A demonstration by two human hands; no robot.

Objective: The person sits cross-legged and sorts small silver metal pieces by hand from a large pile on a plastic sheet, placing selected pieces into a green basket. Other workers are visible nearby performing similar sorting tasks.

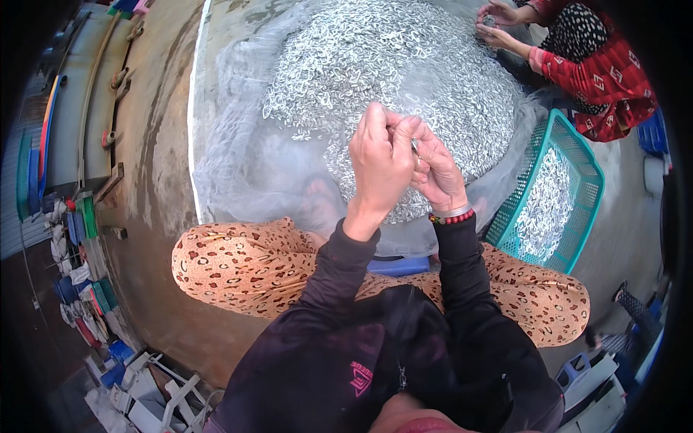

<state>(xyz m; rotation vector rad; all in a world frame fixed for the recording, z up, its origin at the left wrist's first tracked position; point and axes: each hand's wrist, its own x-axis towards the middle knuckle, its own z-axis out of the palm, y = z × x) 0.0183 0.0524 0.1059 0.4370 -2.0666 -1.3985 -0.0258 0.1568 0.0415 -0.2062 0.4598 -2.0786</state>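
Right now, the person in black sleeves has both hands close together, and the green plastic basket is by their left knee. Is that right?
Not quite: the green plastic basket is by the person's right knee, not the left one, as the head view shows. The left hand and right hand are indeed close together.

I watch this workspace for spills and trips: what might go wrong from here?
The left hand and right hand pinch a small, mostly hidden thing; it could slip and be lost in the silvery heap. The loose net lies near the patterned trouser legs and might tangle. The green basket stands close to the right knee; a nudge may shift it.
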